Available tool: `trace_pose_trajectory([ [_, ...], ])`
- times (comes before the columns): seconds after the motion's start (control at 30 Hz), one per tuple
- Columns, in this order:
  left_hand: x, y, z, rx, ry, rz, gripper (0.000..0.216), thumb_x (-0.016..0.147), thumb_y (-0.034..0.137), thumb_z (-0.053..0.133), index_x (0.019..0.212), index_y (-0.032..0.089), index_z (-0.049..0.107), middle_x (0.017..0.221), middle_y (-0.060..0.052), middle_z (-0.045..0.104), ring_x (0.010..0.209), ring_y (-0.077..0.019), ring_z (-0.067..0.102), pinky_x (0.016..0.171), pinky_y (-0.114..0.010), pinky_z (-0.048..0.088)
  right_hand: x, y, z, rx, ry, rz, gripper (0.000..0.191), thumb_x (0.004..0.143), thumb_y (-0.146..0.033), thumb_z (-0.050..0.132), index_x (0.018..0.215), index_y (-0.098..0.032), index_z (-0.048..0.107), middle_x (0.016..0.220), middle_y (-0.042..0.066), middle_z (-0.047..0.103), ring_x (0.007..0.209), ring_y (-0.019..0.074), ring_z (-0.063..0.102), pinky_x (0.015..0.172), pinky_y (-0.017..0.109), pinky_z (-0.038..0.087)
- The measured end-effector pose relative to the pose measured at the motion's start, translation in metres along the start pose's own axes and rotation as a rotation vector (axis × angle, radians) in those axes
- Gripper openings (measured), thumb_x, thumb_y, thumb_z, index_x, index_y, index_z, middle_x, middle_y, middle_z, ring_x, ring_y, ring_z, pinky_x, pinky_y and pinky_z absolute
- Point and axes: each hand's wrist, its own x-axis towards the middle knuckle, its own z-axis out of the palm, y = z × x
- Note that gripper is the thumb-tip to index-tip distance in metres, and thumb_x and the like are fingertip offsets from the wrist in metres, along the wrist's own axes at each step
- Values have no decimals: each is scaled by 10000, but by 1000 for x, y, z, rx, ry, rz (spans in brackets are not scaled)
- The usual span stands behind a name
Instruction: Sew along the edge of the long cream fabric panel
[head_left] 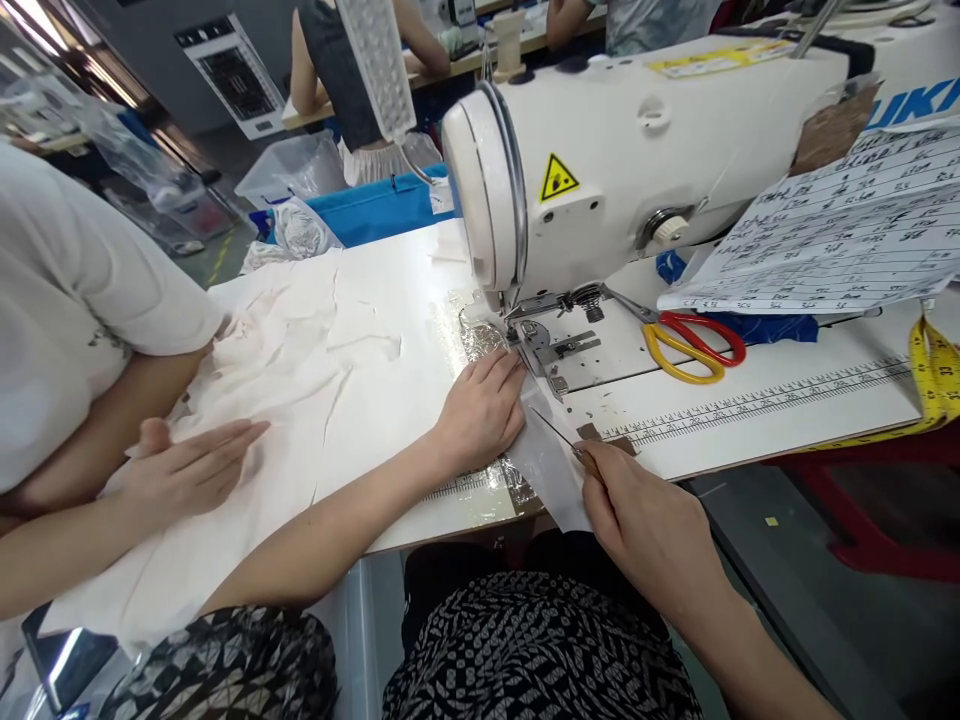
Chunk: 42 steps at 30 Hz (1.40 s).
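Note:
My left hand [480, 410] rests beside the presser foot [525, 325] of a white sewing machine [637, 160]. Its bent fingers are closed together on a thin piece of white fabric [551, 460], with the fingertips close to the needle area. In my right hand [652, 510] is an awl [555, 428], gripped by its wooden handle. The metal spike points up and left over the fabric. That fabric runs from under the presser foot and hangs past the table's front edge.
Scissors [694, 348] with red and yellow handles lie right of the needle plate. A written paper sheet [832, 230] and yellow tape measure [934, 370] are farther right. At left, a co-worker's hand [195, 460] is over white cloth pieces [300, 350]. A blue bin [367, 205] stands behind.

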Motion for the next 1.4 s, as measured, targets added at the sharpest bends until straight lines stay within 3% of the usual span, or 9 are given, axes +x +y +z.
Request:
trace_pose_trajectory([
  [0.53, -4, 16, -6, 56, -42, 1, 440, 908, 249, 431, 1281, 51, 557, 1338, -158, 576, 1271, -283, 495, 1094, -446, 372, 10, -4, 3, 64, -58, 6, 258, 924, -120, 348, 1040, -128, 578, 775, 34, 661, 554, 183, 624, 445, 264, 371],
  [0.97, 1, 3, -4, 48, -37, -27, 423, 913, 231, 426, 1279, 63, 554, 1353, -173, 543, 1304, -305, 445, 1095, -491, 360, 27, -7, 16, 60, -107, 48, 241, 888, -112, 383, 1035, -150, 570, 830, 47, 690, 603, 197, 632, 499, 285, 360],
  [1.17, 6, -5, -1, 68, -20, -80, 400, 913, 237, 448, 1263, 83, 567, 1260, -167, 573, 1202, -303, 490, 1031, -465, 412, 37, -8, 22, 98, -166, 133, 233, 884, -125, 392, 1030, -151, 571, 819, 74, 689, 592, 213, 623, 492, 288, 322],
  [1.4, 11, -17, 0, 96, -26, -76, 373, 918, 104, 393, 1228, 124, 599, 1304, -109, 589, 1280, -267, 454, 1106, -459, 351, 37, -6, 23, 208, -206, 171, 210, 907, -197, 360, 995, -162, 548, 712, 55, 669, 599, 232, 628, 512, 283, 367],
])
